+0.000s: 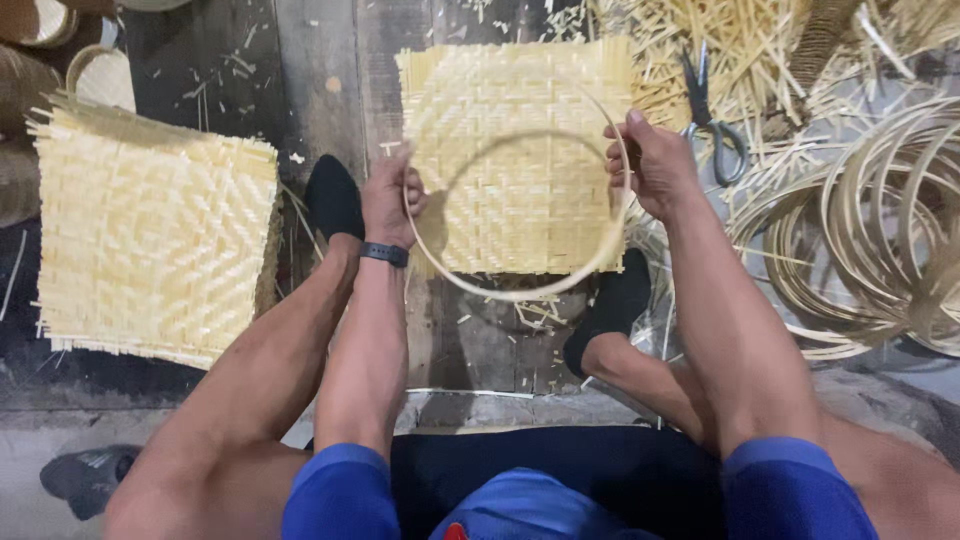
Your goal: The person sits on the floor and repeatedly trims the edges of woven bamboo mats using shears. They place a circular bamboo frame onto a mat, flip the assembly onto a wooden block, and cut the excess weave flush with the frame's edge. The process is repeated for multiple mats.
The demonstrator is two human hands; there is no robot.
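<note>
Dark, worn wooden floorboards (330, 70) lie beneath a seated person. Both hands grip a thin, pale bamboo hoop (520, 290): the left hand (390, 195) pinches its left edge, the right hand (650, 165) clasps its right edge. Behind the hoop lies a square, pale yellow woven bamboo mat (520, 90). Grey metal scissors (712, 115) rest just beyond the right hand.
</note>
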